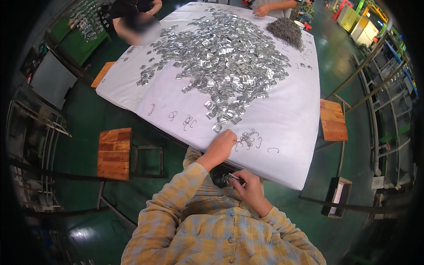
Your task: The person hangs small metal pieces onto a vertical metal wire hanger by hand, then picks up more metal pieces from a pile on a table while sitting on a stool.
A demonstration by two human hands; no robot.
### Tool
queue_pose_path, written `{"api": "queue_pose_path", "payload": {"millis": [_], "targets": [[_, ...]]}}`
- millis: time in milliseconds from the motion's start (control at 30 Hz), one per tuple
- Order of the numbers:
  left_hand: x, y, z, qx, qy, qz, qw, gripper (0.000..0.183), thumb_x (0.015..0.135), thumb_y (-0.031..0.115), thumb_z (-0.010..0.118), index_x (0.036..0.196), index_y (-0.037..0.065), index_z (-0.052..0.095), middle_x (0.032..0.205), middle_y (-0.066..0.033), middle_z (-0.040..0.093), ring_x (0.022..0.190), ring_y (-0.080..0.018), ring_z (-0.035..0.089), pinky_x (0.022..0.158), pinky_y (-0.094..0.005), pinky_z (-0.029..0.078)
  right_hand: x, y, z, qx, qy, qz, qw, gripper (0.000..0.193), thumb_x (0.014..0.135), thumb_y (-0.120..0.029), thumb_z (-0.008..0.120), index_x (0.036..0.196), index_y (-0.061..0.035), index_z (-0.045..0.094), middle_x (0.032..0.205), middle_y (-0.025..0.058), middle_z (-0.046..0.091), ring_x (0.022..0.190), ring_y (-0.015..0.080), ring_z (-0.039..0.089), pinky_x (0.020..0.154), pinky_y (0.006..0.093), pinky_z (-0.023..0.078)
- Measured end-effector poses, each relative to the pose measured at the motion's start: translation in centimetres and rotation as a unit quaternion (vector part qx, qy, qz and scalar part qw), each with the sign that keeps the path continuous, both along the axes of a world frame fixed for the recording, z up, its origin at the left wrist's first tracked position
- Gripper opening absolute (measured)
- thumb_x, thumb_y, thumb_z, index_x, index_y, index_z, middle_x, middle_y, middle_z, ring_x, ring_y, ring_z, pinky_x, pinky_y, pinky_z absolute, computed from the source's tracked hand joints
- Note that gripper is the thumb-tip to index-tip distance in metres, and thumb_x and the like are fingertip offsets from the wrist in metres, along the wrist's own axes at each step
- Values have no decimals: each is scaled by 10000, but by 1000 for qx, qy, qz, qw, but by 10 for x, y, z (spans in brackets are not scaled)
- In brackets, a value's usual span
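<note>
A worker in a plaid shirt (229, 240) stands at the near side of a mound of silvery stamped-metal buckles (229, 55), which spreads across a white-covered counter (298, 108). Just below the mound's near tip, the left hand (222, 147) rests with fingertips drawn together at the edge of a cluster of bent wire hooks (248, 139); whether it grips one, the view cannot tell. Farther below the mound, off the counter's edge, the right hand (248, 185) pinches a small metal piece (232, 176) between thumb and fingers, a grip that likely suits so slight an object, held close to the body perhaps for a better view. The cluster lies on the mound's near side, apparently to keep the hooks within easy reach. More loose hooks (188, 122) are strewn to the mound's lower left. Beyond the mound's upper right sits a heap of dark wire pieces (285, 32), kept apart, it seems, so the two kinds do not mix. A co-worker's hand (262, 11) is near that heap.
</note>
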State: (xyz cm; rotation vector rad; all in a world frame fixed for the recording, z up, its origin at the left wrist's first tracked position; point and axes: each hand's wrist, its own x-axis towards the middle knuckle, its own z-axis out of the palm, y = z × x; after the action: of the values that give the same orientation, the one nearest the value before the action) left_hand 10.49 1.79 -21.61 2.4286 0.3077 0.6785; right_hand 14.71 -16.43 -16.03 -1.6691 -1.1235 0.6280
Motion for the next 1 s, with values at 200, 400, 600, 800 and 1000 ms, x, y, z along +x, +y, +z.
{"api": "queue_pose_path", "payload": {"millis": [200, 400, 600, 800, 1000], "targets": [[-46, 57, 7, -142, -75, 244, 956, 43, 839, 32, 544, 870, 13, 522, 779, -177, 572, 717, -338, 567, 660, -358, 458, -2, 0, -5, 8, 21, 5, 1000, 126, 769, -5, 662, 887, 6, 617, 720, 95, 582, 557, 150, 557, 515, 262, 440], [-111, 150, 5, -24, -10, 497, 867, 77, 842, 97, 545, 849, 22, 564, 795, -198, 615, 771, -397, 588, 696, -443, 468, -1, -1, -7, -9, 15, 6, 1000, 122, 773, -15, 664, 887, -2, 621, 717, 91, 576, 563, 152, 555, 520, 257, 439], [-95, 134, 20, 34, -2, 421, 906, 100, 826, 82, 549, 840, 1, 606, 861, -186, 605, 810, -362, 588, 711, -434, 472, -3, 2, -4, -4, 14, 20, 1000, 116, 780, -30, 662, 883, -1, 617, 731, 89, 573, 564, 164, 548, 525, 263, 441], [-23, 9, 21, -42, 25, 58, 997, 101, 731, 75, 670, 773, 15, 600, 796, -119, 561, 781, -312, 560, 675, -390, 458, -1, 0, -5, -21, 9, 25, 999, 115, 774, -25, 657, 879, 3, 618, 725, 102, 565, 559, 181, 548, 520, 279, 439], [-1, -17, 5, 35, 70, 109, 991, 141, 721, 91, 669, 759, 13, 558, 815, -109, 536, 790, -299, 541, 695, -387, 450, -2, -1, -2, -5, -2, 19, 1000, 119, 763, -5, 658, 872, 14, 614, 723, 107, 561, 555, 183, 551, 517, 276, 435]]}}
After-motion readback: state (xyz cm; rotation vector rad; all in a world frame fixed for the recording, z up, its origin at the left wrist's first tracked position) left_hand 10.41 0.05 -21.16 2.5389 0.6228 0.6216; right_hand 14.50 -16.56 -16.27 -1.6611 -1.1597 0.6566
